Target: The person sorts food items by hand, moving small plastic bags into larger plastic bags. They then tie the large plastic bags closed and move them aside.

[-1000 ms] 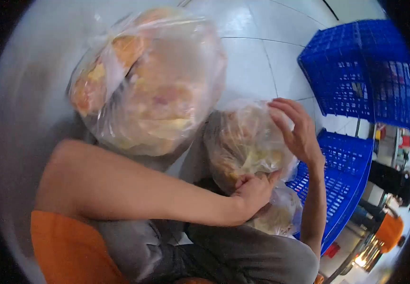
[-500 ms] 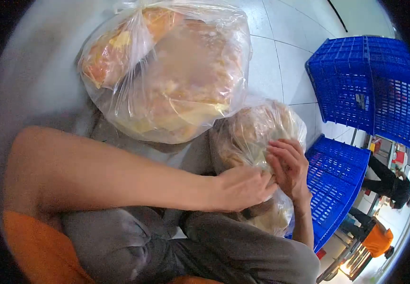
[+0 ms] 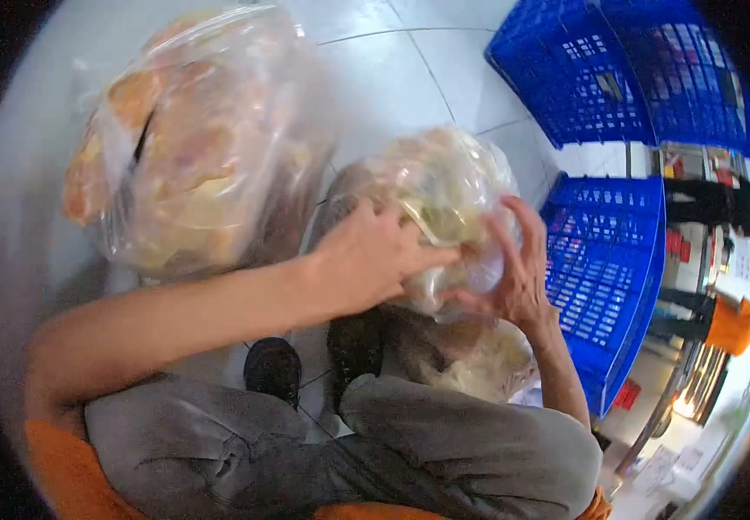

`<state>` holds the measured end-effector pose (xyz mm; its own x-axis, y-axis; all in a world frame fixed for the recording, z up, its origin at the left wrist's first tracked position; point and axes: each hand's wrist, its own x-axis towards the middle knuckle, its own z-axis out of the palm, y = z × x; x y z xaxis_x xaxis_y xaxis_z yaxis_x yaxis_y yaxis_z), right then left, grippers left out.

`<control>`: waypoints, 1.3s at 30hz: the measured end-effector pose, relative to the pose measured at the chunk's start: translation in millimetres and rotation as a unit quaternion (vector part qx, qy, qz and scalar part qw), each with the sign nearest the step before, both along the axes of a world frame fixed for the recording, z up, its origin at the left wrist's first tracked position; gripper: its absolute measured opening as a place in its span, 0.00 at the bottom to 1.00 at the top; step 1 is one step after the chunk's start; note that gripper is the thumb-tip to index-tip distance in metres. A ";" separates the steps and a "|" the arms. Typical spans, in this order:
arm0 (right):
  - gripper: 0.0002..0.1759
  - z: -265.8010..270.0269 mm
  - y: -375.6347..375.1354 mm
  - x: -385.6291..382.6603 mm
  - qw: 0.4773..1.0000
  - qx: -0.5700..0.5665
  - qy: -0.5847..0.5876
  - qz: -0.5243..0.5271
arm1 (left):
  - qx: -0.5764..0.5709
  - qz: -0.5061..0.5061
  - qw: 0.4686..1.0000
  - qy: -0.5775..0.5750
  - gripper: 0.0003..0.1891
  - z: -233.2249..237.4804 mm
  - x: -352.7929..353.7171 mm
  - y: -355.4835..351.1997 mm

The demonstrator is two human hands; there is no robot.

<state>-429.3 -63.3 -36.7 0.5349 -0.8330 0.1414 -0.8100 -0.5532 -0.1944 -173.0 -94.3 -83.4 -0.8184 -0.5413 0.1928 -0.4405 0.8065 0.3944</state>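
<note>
A clear plastic bag of pale, lumpy contents [image 3: 448,178] sits in front of me, blurred by motion. From the left, my left hand [image 3: 383,256] lies against its near side with fingers apart. On the bag's right side, my right hand [image 3: 518,269] has its fingers spread and curved, the thumb towards the bag's lower edge. Neither hand shows a closed grip. Farther left stands a larger clear bag of orange and yellowish pieces [image 3: 201,165]. Below the hands is another bag with pale contents [image 3: 487,360], partly hidden by my right leg.
Blue perforated crates stand at the right, one upper [image 3: 587,78] and one lower [image 3: 600,295]. Two people, one in dark clothes [image 3: 721,206] and one in an orange top [image 3: 730,325], are beyond them. My shoes [image 3: 273,368] rest on the tiled floor [image 3: 383,74].
The view has shifted, and the large bag appears farther left. My hands have moved apart from the middle bag's gathered plastic, with their fingers now spread on its sides.
</note>
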 end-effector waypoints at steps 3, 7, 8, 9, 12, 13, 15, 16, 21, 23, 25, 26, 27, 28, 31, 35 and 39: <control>0.47 -7.1 7.2 -8.3 0.988 -0.083 0.012 -0.126 | -0.010 0.003 0.999 -0.047 0.43 9.6 1.6 -14.9; 0.41 -8.7 12.6 -3.7 0.993 -0.091 0.020 -0.075 | -0.013 -0.034 0.999 -0.020 0.46 5.8 2.3 -27.7; 0.40 -9.9 12.2 -4.8 0.991 -0.099 0.017 -0.086 | -0.016 -0.038 0.999 -0.020 0.46 9.9 1.9 -30.3; 0.40 -11.1 12.3 -5.9 0.990 -0.107 0.014 -0.095 | 0.003 -0.057 0.998 -0.023 0.38 14.0 2.9 -32.1; 0.31 -9.2 10.6 -2.2 0.989 -0.139 -0.041 -0.029 | 0.107 -0.042 0.993 -0.019 0.27 34.1 8.0 -43.0; 0.28 -6.4 9.7 6.1 0.990 -0.129 -0.060 0.000 | 0.196 -0.015 0.980 -0.012 0.23 41.4 11.1 -45.2; 0.23 -4.6 12.3 22.6 0.990 -0.130 -0.047 0.010 | 0.239 0.060 0.968 0.047 0.18 77.0 16.9 -44.4; 0.23 -5.8 21.3 27.0 0.995 -0.078 -0.055 -0.003 | 0.280 0.129 0.946 0.103 0.13 86.7 17.0 -43.3; 0.49 2.8 54.1 62.0 0.986 0.095 -0.076 -0.116 | 0.409 0.156 0.854 0.281 0.16 67.1 19.1 -37.9; 0.59 -10.6 55.6 65.0 0.981 0.127 -0.073 -0.127 | 0.427 0.168 0.836 0.301 0.18 57.4 25.7 -30.6; 0.49 -23.2 52.2 71.6 0.986 0.057 -0.091 -0.126 | 0.482 0.226 0.748 0.397 0.21 27.9 26.2 -11.8; 0.49 -25.5 51.0 67.1 0.986 0.057 -0.087 -0.133 | 0.448 0.263 0.730 0.445 0.23 13.9 18.6 4.0; 0.44 -27.6 48.8 63.3 0.953 0.135 -0.176 -0.207 | 0.411 0.303 0.706 0.490 0.25 -3.4 11.2 22.7; 0.38 -28.7 47.8 62.1 0.901 0.210 -0.264 -0.273 | 0.413 0.303 0.705 0.490 0.25 -25.4 4.7 38.5; 0.29 -20.6 55.6 64.5 0.796 0.253 -0.416 -0.358 | 0.383 0.465 0.674 0.427 0.34 -108.6 -14.2 79.9; 0.30 -9.8 40.0 61.2 0.831 0.317 -0.266 -0.372 | 0.531 0.455 0.540 0.468 0.41 -171.8 -45.0 89.1; 0.34 -13.7 31.2 76.6 0.913 0.254 -0.201 -0.248 | 0.658 0.356 0.320 0.581 0.46 -155.6 -38.9 55.9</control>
